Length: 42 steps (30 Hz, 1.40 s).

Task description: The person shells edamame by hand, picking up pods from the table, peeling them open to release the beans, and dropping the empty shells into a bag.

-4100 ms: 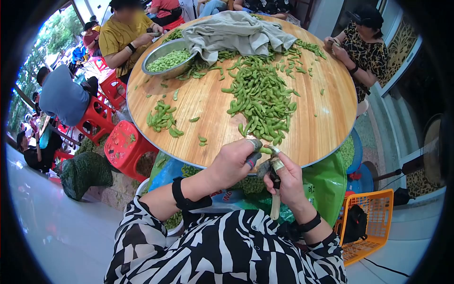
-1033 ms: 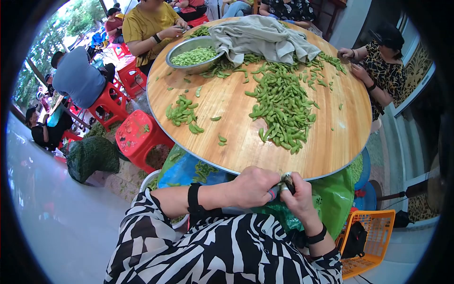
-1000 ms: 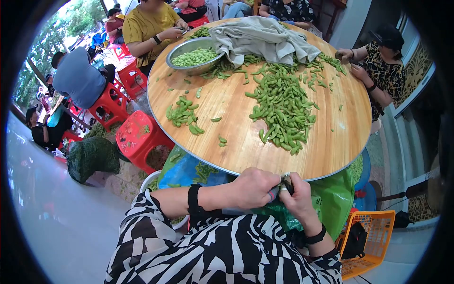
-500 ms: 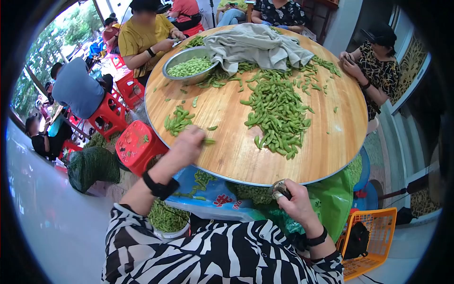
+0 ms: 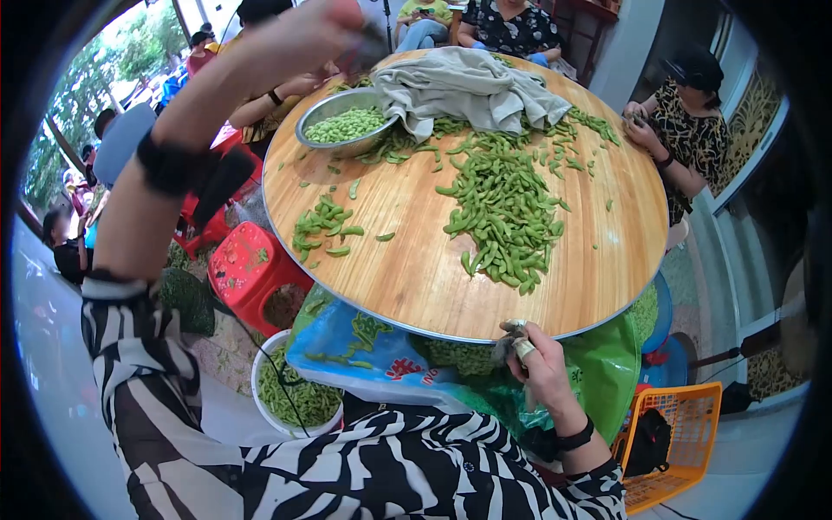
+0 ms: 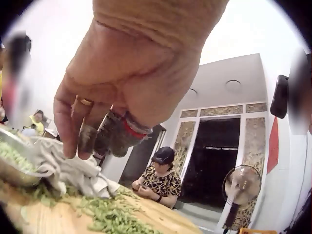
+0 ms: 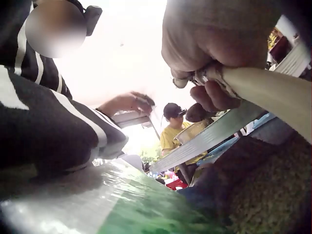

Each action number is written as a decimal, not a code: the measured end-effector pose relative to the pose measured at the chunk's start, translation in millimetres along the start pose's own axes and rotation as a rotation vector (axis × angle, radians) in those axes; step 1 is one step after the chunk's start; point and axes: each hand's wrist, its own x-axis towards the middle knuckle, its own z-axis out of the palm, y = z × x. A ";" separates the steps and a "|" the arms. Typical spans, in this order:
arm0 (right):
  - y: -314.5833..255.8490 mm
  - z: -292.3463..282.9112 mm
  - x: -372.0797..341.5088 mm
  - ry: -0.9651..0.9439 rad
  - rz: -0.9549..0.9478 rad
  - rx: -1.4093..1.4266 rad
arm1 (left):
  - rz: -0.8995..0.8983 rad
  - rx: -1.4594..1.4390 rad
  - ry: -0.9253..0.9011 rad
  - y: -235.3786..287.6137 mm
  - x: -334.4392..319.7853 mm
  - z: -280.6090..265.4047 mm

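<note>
My left hand is raised high at the upper left, blurred in the head view. In the left wrist view its fingers hang loosely, several wrapped in grey coverings, and I see nothing held. Just off the table's near edge, my right hand grips a tool with a pale handle; its working end is hidden among the fingers. A large pile of green soybean pods spreads down the round wooden table. A smaller heap of pods lies to its left.
A metal bowl of shelled beans and a grey cloth lie toward the back. Below the near edge are a white bucket of pods and plastic sacks. A red stool and orange crate flank the table. People sit around.
My hands were together at the near edge; the left then carried a pod to the small heap and has since swung up, holding nothing visible. The right still grips the tool near the edge.
</note>
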 end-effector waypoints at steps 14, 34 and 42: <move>-10.2 -17.8 -4.0 -0.015 0.076 0.088 | -0.175 0.191 0.081 -91.3 77.9 270.3; -9.6 1.6 13.7 0.105 -0.027 0.478 | -0.104 -1.065 -0.170 36.7 -49.1 288.5; -15.9 2.4 8.9 0.051 -0.052 0.630 | 0.025 -1.149 -0.171 50.0 -59.8 292.8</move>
